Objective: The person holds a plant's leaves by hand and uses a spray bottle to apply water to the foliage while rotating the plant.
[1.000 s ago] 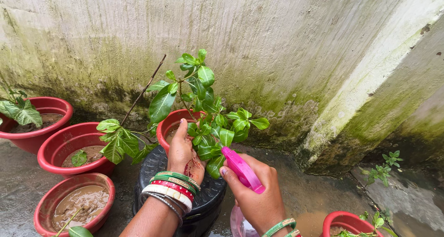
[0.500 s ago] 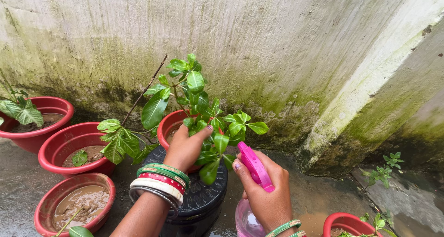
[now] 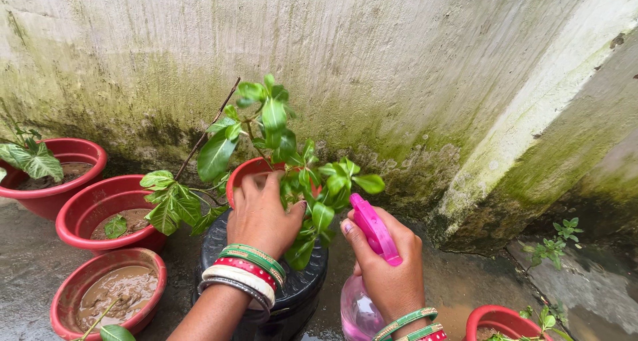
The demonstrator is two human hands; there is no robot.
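- At the bottom centre of the frame, my right hand (image 3: 389, 264) is wrapped shut around the neck of a pink spray bottle (image 3: 362, 308), forefinger up by its pink trigger head (image 3: 373, 228), whose nozzle points toward the leaves.
- Just left of it, my left hand (image 3: 262, 215) lies palm-down over the near rim of the red pot (image 3: 240, 175), fingers loosely spread among the lower stems; I cannot tell whether they pinch a stem or only rest there.
- The leafy plant (image 3: 286, 148) rises from that pot at mid-frame, and the pot stands on a black stool (image 3: 292, 284).
- To spray well, I judge it best to part the foliage gently with my left fingers, keep the nozzle close but off the leaves, and hold the pot steady on the stool.
- On the left side of the frame sit three more red pots: the nearest one (image 3: 109, 294) holds muddy water, the middle one (image 3: 100, 211) a small leaf, the far one (image 3: 56, 171) a broad-leaved plant.
- The ground (image 3: 458, 281) is wet concrete, so footing looks slippery.
- Behind everything, a stained wall (image 3: 399, 62) with green moss fills the upper frame.
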